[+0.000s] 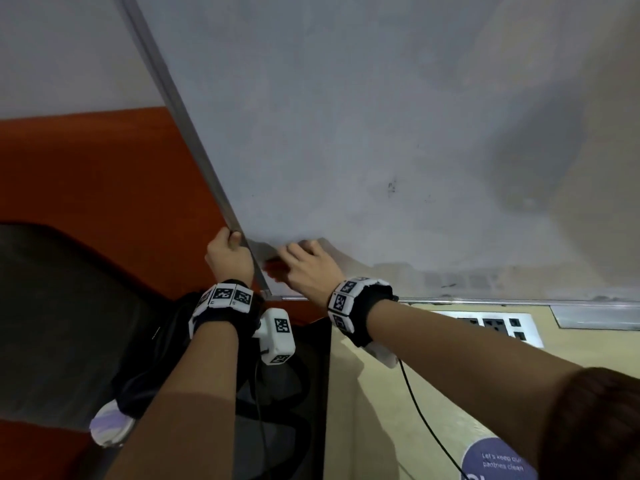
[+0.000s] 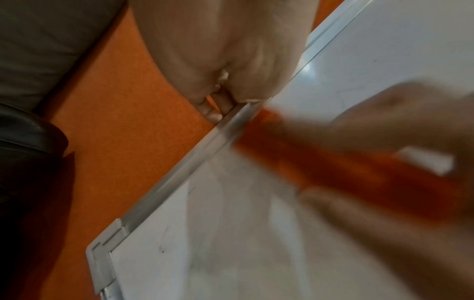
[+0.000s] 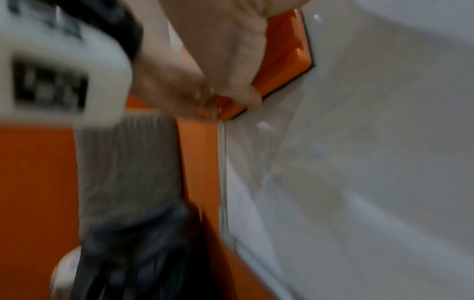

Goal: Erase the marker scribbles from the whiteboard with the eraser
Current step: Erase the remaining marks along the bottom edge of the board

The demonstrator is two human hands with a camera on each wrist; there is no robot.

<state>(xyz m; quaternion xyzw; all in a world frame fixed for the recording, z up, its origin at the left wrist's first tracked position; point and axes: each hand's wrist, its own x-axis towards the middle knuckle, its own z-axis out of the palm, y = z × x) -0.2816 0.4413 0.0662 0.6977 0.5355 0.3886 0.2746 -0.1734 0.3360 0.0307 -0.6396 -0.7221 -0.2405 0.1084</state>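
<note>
The whiteboard [image 1: 346,133] fills the upper head view, smeared grey, with a small dark marker speck [image 1: 392,186] and faint marks along its bottom edge [image 1: 446,285]. My left hand [image 1: 228,252] grips the board's metal left frame [image 1: 194,140] near the lower corner; its fingers [image 2: 215,113] curl behind the frame [image 2: 200,154]. My right hand [image 1: 308,265] holds the orange eraser [image 1: 275,265] flat against the board right beside the frame. In the right wrist view the eraser [image 3: 287,60] lies pressed on the board [image 3: 372,162] under my fingers [image 3: 246,77]. The left wrist view shows the eraser [image 2: 333,162] blurred.
An orange wall panel [image 1: 104,174] lies left of the board, a dark chair [image 1: 69,306] below it. A socket plate [image 1: 491,325] sits on the beige surface [image 1: 398,410] under the board. A black cable [image 1: 422,417] hangs from my right wrist. A round blue sticker [image 1: 498,460] lies at the bottom.
</note>
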